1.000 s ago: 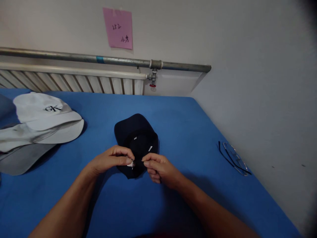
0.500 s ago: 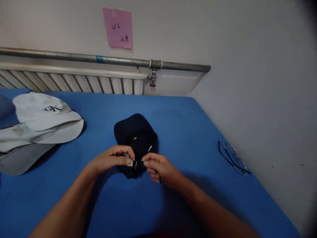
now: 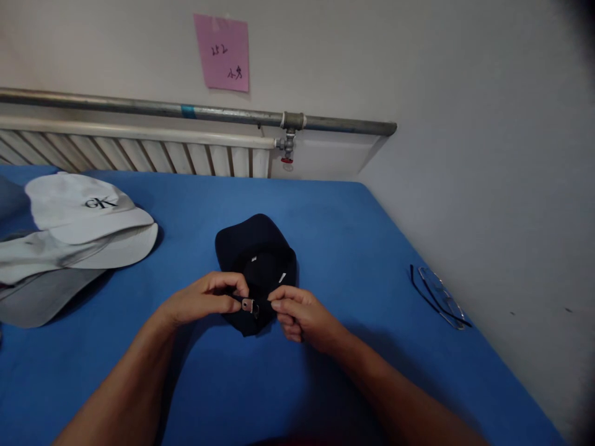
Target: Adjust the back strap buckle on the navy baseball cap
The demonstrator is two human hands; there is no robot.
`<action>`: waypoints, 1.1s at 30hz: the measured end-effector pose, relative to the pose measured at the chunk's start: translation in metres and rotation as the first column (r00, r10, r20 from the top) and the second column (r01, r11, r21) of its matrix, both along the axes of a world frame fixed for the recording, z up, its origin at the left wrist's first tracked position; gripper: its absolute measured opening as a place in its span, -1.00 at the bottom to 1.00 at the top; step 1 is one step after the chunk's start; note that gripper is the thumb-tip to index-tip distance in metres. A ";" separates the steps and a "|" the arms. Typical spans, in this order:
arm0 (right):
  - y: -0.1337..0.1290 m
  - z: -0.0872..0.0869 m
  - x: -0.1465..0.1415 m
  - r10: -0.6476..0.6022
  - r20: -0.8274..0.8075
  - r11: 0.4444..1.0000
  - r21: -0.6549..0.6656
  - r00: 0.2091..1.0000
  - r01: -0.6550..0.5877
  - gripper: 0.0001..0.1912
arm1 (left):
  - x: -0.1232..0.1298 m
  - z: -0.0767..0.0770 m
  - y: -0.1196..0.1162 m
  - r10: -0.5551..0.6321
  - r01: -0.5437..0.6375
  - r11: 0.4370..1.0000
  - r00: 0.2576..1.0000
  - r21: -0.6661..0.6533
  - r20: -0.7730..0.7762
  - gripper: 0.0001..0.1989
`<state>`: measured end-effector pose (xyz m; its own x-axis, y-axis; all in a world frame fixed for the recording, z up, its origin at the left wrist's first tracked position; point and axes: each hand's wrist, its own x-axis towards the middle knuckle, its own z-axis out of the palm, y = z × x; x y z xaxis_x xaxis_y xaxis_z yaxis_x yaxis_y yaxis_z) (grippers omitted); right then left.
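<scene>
A dark navy baseball cap (image 3: 253, 238) lies upside down on the blue-covered surface (image 3: 320, 217), its brim pointing away from me and its inside showing. At the cap's near side, my left hand (image 3: 207, 300) pinches the back strap just left of its metal buckle (image 3: 248, 305). My right hand (image 3: 297, 310) is closed, with thumb and forefinger pinching the strap a little right of the buckle. A small dark gap of strap shows between the hands. White labels show inside the cap.
Stacked white and grey caps (image 3: 93, 207) lie at the left. Eyeglasses (image 3: 441, 297) rest near the right edge by the wall. Behind the surface run a radiator (image 3: 199, 158) and a metal pipe (image 3: 139, 106) with a red-handled valve (image 3: 287, 160).
My left thumb and fingers have shifted slightly left off the buckle, so its metal face now shows. My right hand has barely moved and keeps its pinch.
</scene>
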<state>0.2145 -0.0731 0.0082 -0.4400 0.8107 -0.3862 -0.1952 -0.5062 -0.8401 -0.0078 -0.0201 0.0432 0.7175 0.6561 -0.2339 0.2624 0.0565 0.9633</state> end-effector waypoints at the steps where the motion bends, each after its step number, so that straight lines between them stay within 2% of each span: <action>1: 0.000 0.000 0.000 0.000 0.001 1.000 0.000 1.000 0.000 -0.81 | -0.001 0.000 0.000 -0.003 0.003 1.000 1.000 0.015 -0.002 -0.89; 11: 0.000 0.000 0.000 0.011 0.029 1.000 0.014 1.000 -0.011 -0.80 | 0.005 -0.005 -0.001 -0.028 0.056 0.983 0.987 0.172 -0.158 -0.82; 17: -0.001 0.000 0.000 0.000 0.009 1.000 0.025 1.000 0.000 -0.80 | 0.004 -0.004 -0.002 0.011 0.013 0.983 0.991 0.182 -0.131 -0.86; 26: -0.001 0.000 -0.002 0.000 0.081 0.997 0.078 0.997 -0.006 -0.78 | 0.008 -0.007 -0.004 0.083 -0.084 0.989 0.996 0.124 0.009 -0.86; 33: -0.002 -0.002 -0.005 -0.014 0.178 0.991 0.133 0.984 -0.010 -0.80 | 0.006 -0.006 -0.003 -0.002 0.015 0.979 0.998 0.205 -0.062 -0.91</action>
